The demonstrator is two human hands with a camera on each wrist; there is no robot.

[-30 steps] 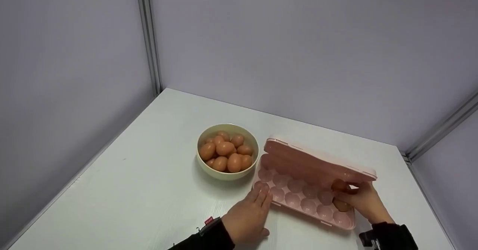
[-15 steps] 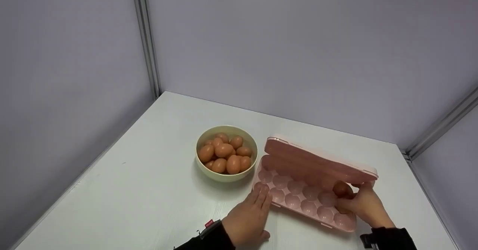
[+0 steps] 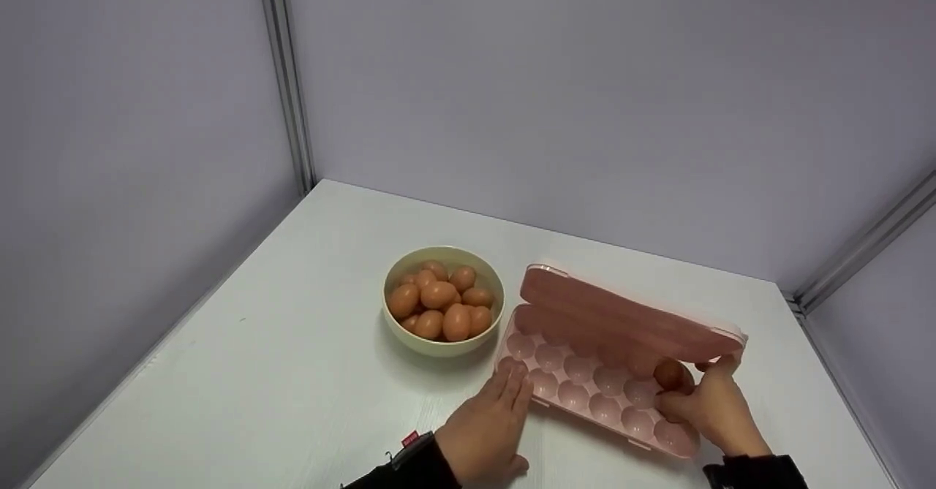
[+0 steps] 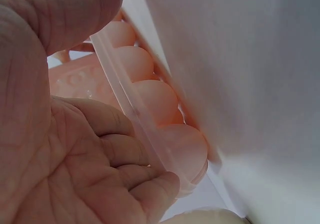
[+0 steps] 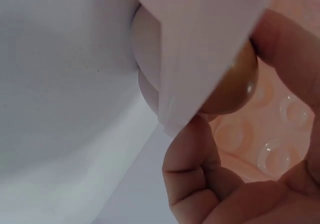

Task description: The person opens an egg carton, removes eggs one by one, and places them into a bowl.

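Your right hand [image 3: 708,406] grips an egg [image 3: 668,374] over the pink tray [image 3: 585,390], lower right | your left hand [image 3: 485,425] flat, fingers straight, against the tray's edge | bowl of eggs [image 3: 444,300] centre frame

Both hands were bare. The left hand [image 3: 484,430], at the lower middle of the head view, came out of a black sleeve [image 3: 409,468] whose cuff carried a small red tag [image 3: 409,438] and a thin dark clip beside it. The right hand [image 3: 713,408], at the lower right, wore a matching black sleeve [image 3: 757,472] cut off by the bottom edge.
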